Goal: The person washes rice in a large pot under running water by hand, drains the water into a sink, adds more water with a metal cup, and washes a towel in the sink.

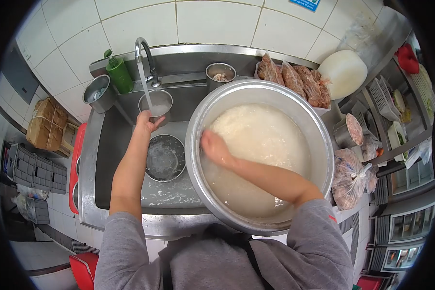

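Observation:
My left hand grips the near side of a small metal container. Water from the faucet runs into that container. Below it, a round metal pan with water in it sits in the sink. My right hand is inside a large metal pot, close to its left inner wall. Its fingers are blurred, so their grip is unclear. Cloudy water with pale grains that look like rice fills much of the pot.
A green pump bottle and a metal canister stand at the sink's left corner. Behind the pot are a metal cup, bagged meat and a white jug. A tied plastic bag is at the right.

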Motion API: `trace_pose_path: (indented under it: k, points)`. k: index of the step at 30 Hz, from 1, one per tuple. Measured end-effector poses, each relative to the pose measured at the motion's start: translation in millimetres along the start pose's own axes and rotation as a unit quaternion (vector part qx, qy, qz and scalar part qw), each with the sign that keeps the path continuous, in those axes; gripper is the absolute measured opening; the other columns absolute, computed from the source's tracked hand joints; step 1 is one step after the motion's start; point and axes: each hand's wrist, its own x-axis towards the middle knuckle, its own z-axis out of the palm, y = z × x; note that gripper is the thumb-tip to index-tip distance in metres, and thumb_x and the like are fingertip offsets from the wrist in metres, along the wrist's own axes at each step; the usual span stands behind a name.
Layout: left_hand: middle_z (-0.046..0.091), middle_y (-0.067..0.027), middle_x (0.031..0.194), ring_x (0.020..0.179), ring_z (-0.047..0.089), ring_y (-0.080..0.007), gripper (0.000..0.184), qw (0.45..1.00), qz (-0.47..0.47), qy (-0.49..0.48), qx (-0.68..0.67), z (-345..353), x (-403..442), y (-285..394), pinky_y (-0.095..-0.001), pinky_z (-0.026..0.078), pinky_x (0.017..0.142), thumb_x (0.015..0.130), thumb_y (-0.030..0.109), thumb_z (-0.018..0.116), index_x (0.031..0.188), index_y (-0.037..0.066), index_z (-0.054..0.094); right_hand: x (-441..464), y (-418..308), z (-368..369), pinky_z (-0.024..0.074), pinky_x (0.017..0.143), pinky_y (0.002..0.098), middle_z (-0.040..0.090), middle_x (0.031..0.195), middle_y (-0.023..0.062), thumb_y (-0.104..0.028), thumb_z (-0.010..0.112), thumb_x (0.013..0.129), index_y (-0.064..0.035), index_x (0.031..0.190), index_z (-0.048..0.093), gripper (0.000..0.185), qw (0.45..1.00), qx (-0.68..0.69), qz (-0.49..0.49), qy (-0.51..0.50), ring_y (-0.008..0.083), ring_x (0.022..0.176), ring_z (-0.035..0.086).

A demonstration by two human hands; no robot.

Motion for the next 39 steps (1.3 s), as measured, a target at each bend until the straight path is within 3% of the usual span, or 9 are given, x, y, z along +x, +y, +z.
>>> trace_pose_path:
  k: [3, 7, 9, 13, 15, 18, 20, 30, 39]
  points:
    - [0.042, -0.0189, 0.113, 0.095, 0.049, -0.0394, 0.037, 1.0, -0.006, 0.012, -0.014, 7.7, 0.2, -0.6, -0.0513, 0.047, 0.075, 0.076, 0.0, 0.031, 0.113, 0.001, 0.038, -57.5, -17.6, -39.1, 0.0389, 0.073, 0.046, 0.048, 0.103, 0.0137, -0.027, 0.056, 0.069, -0.007, 0.092, 0.053, 0.031, 0.928, -0.157, -0.265, -0.209, 0.031, 0.097, 0.044]
    - [0.041, -0.0197, 0.112, 0.095, 0.048, -0.0397, 0.037, 0.998, -0.027, -0.004, -0.053, 0.9, 17.7, -2.1, -0.0511, 0.047, 0.076, 0.075, 0.001, 0.032, 0.112, -0.001, 0.037, -82.5, -23.0, -91.3, 0.0354, 0.08, 0.0529, 0.038, 0.118, 0.0087, -0.032, 0.061, 0.064, -0.016, 0.103, 0.052, 0.043, 0.852, -0.288, -0.246, -0.361, 0.0302, 0.11, 0.033]
    - [0.041, -0.0202, 0.111, 0.094, 0.048, -0.0395, 0.038, 0.998, -0.025, -0.008, -0.063, -3.0, 20.0, -6.7, -0.0512, 0.047, 0.076, 0.075, 0.001, 0.032, 0.112, -0.001, 0.036, -75.9, -22.1, -111.4, 0.0316, 0.084, 0.0583, 0.034, 0.124, 0.0084, -0.035, 0.065, 0.062, -0.0229, 0.112, 0.048, 0.055, 0.842, -0.348, -0.078, -0.406, 0.0334, 0.117, 0.027]
    - [0.04, -0.0221, 0.111, 0.093, 0.048, -0.0405, 0.04, 0.996, -0.008, 0.008, -0.092, -10.8, 11.6, -21.8, -0.0525, 0.046, 0.077, 0.074, 0.001, 0.032, 0.114, -0.002, 0.033, -61.3, 11.1, -143.6, 0.0324, 0.088, 0.054, 0.023, 0.133, 0.0129, -0.038, 0.068, 0.059, -0.0231, 0.123, 0.037, 0.073, 0.838, -0.339, 0.121, -0.41, 0.041, 0.118, 0.024]
    - [0.04, -0.0234, 0.112, 0.094, 0.048, -0.0412, 0.041, 0.994, 0.016, 0.027, -0.101, -14.7, 5.2, -29.9, -0.053, 0.047, 0.075, 0.075, 0.0, 0.031, 0.115, -0.002, 0.032, -60.1, 52.5, -151.4, 0.0327, 0.092, 0.0448, 0.029, 0.13, 0.0165, -0.04, 0.068, 0.057, -0.015, 0.125, 0.033, 0.08, 0.838, -0.36, 0.124, -0.39, 0.0392, 0.116, 0.03]
    - [0.041, -0.0251, 0.111, 0.093, 0.049, -0.0409, 0.041, 0.995, -0.004, 0.031, -0.097, -36.3, 26.8, -42.4, -0.0522, 0.05, 0.07, 0.076, -0.001, 0.03, 0.117, -0.002, 0.032, -50.8, 72.7, -157.8, 0.0322, 0.094, 0.0383, 0.044, 0.117, 0.0191, -0.037, 0.064, 0.06, -0.0038, 0.117, 0.043, 0.07, 0.842, -0.386, 0.091, -0.366, 0.0344, 0.111, 0.039]
    - [0.041, -0.0254, 0.111, 0.088, 0.052, -0.0409, 0.041, 0.994, 0.0, 0.031, -0.105, -45.9, 32.8, -53.0, -0.052, 0.05, 0.069, 0.077, -0.001, 0.029, 0.118, -0.002, 0.031, -43.0, 88.4, -153.1, 0.0279, 0.095, 0.038, 0.051, 0.106, 0.0222, -0.027, 0.059, 0.062, 0.0041, 0.1, 0.054, 0.049, 0.799, -0.391, 0.191, -0.415, 0.0312, 0.108, 0.041]
    - [0.038, -0.0279, 0.112, 0.075, 0.052, -0.0498, 0.044, 0.979, -0.063, 0.185, -0.055, -75.8, 32.4, -105.1, -0.0516, 0.05, 0.066, 0.082, 0.008, 0.034, 0.122, 0.002, 0.019, -56.3, 101.7, -146.3, 0.0307, 0.094, 0.0376, 0.052, 0.105, 0.0213, -0.016, 0.048, 0.068, 0.0066, 0.098, 0.052, 0.038, 0.83, -0.434, 0.148, -0.318, 0.0321, 0.105, 0.045]
    - [0.036, -0.0219, 0.116, 0.081, 0.054, -0.0406, 0.044, 0.98, -0.082, 0.149, -0.101, -102.7, 35.7, -134.7, -0.0487, 0.052, 0.066, 0.077, 0.001, 0.036, 0.12, 0.006, 0.028, -55.3, 118.4, -141.1, 0.0259, 0.097, 0.0426, 0.041, 0.118, 0.0252, -0.012, 0.043, 0.068, 0.0076, 0.104, 0.047, 0.042, 0.812, -0.417, 0.18, -0.367, 0.0348, 0.119, 0.028]
